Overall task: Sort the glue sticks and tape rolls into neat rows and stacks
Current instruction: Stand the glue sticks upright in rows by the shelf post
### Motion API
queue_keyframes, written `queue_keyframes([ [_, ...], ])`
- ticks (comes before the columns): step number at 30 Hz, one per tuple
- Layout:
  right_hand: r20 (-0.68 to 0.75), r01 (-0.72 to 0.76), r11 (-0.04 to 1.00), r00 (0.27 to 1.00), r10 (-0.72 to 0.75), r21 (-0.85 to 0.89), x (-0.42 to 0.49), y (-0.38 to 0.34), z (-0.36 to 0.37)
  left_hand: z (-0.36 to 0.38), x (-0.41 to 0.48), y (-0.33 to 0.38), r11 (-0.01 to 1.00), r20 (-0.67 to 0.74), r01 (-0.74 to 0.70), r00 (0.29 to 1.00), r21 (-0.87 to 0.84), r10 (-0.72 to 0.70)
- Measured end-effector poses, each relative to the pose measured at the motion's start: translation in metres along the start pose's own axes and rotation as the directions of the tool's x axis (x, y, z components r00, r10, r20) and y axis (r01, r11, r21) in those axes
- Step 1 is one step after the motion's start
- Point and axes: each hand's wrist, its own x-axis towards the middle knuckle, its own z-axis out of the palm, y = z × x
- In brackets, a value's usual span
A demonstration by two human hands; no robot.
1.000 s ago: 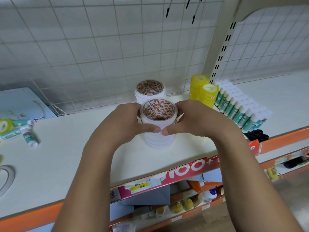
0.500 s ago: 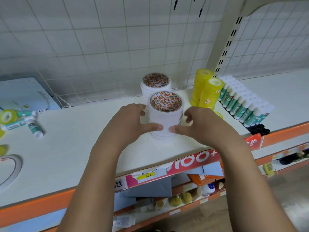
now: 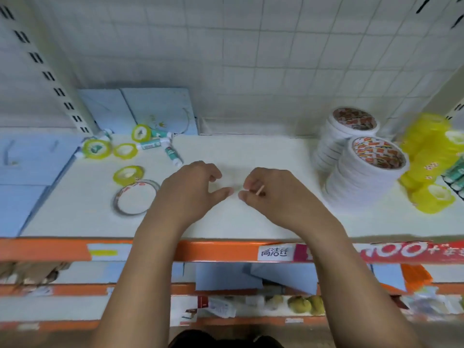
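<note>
– Two hands over the shelf (image 3: 251, 222): busy or idle?
– Idle, I think. The left hand (image 3: 190, 194) hangs with fingers loosely curled and thumb out, holding nothing. The right hand (image 3: 276, 194) curls tighter, and a thin tan sliver (image 3: 259, 190) pokes out by its fingers. I cannot tell whether it is pinched. Neither hand touches a roll.
– What lies nearest?
– A thin roll (image 3: 136, 197), flat on the shelf beside the left wrist, unsorted.
– And what is done?
– Over half, I'd judge. On the right, two white stacks (image 3: 366, 177) stand close together, with yellow stacks (image 3: 426, 146) just beside them. A stray roll (image 3: 434, 198) lies at their foot. A blurred glue row (image 3: 455, 173) shows at the frame's edge.
– What remains?
– Farther back on the left, four yellow rolls (image 3: 128, 173) and a few glue sticks (image 3: 173, 154) lie scattered, some touching, in front of blue folders (image 3: 155, 109).
– Next?
– Probably the thin roll, being closest.
</note>
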Motion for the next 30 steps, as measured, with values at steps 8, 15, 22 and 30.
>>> queue_keyframes([
  [8, 0.028, 0.124, 0.99, 0.992, -0.126, 0.067, 0.046, -0.099, 0.079, -0.049, -0.038, -0.118, 0.991, -0.072, 0.134, 0.989, 0.026, -0.132],
  [15, 0.031, 0.058, 0.997, 0.998, -0.059, 0.047, 0.072, -0.14, 0.111, -0.063, -0.025, -0.171, 0.998, -0.051, 0.066, 0.997, -0.007, -0.066],
  [22, -0.088, -0.047, 0.997, 0.995, 0.041, -0.069, 0.102, -0.143, 0.117, -0.06, 0.018, -0.178, 0.998, -0.028, -0.067, 0.997, -0.02, 0.066],
  [30, -0.294, -0.2, 0.976, 0.941, 0.166, -0.089, 0.159, -0.141, 0.122, -0.054, 0.074, -0.181, 0.984, -0.089, -0.179, 0.98, 0.009, 0.179],
])
